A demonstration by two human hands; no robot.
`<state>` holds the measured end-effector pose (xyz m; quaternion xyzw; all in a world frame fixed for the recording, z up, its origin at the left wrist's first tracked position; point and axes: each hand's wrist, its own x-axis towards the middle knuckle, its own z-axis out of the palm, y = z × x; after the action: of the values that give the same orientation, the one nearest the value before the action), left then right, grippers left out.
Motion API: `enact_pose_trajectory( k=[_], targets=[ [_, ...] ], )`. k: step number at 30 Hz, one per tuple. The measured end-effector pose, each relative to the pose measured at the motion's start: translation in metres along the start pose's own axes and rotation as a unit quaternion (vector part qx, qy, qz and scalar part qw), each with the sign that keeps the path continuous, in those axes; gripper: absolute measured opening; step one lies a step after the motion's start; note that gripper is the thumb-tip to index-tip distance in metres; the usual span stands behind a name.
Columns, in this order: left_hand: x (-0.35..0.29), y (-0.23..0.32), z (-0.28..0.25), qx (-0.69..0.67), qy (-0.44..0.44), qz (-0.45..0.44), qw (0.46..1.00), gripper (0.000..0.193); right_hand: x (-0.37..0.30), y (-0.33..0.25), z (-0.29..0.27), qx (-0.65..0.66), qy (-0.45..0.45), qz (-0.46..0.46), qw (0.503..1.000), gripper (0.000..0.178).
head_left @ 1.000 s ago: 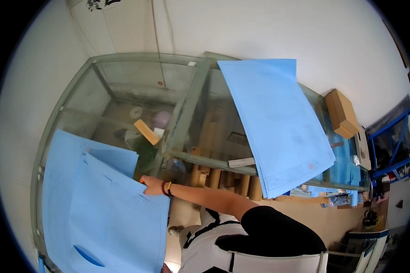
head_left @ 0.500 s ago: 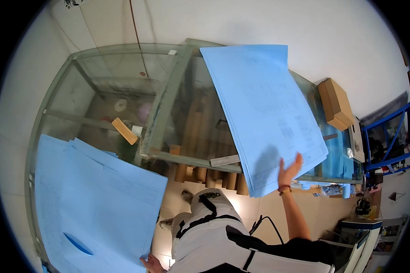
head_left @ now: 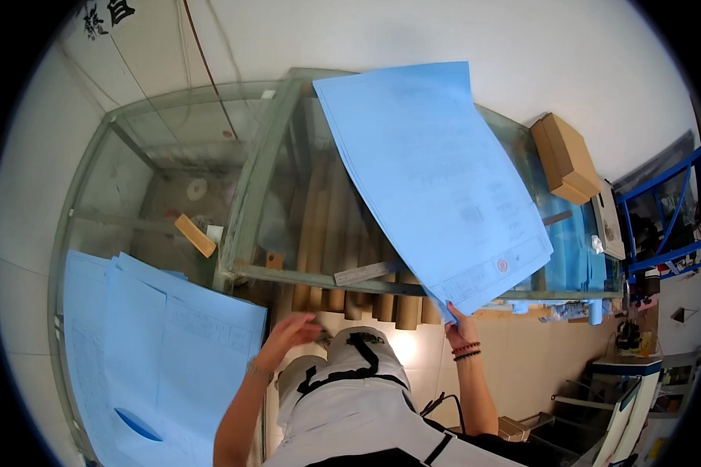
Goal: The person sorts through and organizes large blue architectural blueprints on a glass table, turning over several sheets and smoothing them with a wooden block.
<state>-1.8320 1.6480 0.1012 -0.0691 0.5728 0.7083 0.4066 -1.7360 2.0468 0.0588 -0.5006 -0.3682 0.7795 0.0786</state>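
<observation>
A large stack of thin blue drawing sheets point(head_left: 413, 156) lies slantwise over the right glass-topped counter, its front corner hanging past the edge. My right hand point(head_left: 463, 333) pinches that corner, thumb and fingers closed on the paper; how many sheets are between them cannot be made out. A red round stamp mark shows near the lower right of the top sheet. My left hand point(head_left: 290, 336) hovers off the counter's front edge, fingers stretched out and slightly blurred, holding nothing. Beside it on the left lies a second pile of blue sheets point(head_left: 195, 350), edges uneven, with one curved slit-like opening.
A metal ruler point(head_left: 361, 273) lies at the right counter's front edge. A tan wooden block point(head_left: 195, 236) sits on the left glass. Cardboard tubes point(head_left: 406, 311) are stored beneath the glass. A brown carton point(head_left: 566, 159) stands at the back right, near a blue metal frame point(head_left: 662, 218).
My left hand has let go of the left pile's edge and moved up and right. My right hand has come down from above the right stack and closed on its front corner.
</observation>
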Motion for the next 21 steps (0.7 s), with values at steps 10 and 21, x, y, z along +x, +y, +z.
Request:
enact_pose_trajectory(
  k=[10, 21],
  targets=[
    [0.153, 0.119, 0.073, -0.206, 0.054, 0.137, 0.967, 0.084, -0.097, -0.038, -0.144, -0.153, -0.048, -0.099, 0.982, 0.061],
    [0.103, 0.177, -0.010, -0.089, 0.199, 0.451, 0.865, 0.048, -0.036, -0.023, -0.116, -0.202, -0.114, -0.034, 0.972, 0.050]
  ],
)
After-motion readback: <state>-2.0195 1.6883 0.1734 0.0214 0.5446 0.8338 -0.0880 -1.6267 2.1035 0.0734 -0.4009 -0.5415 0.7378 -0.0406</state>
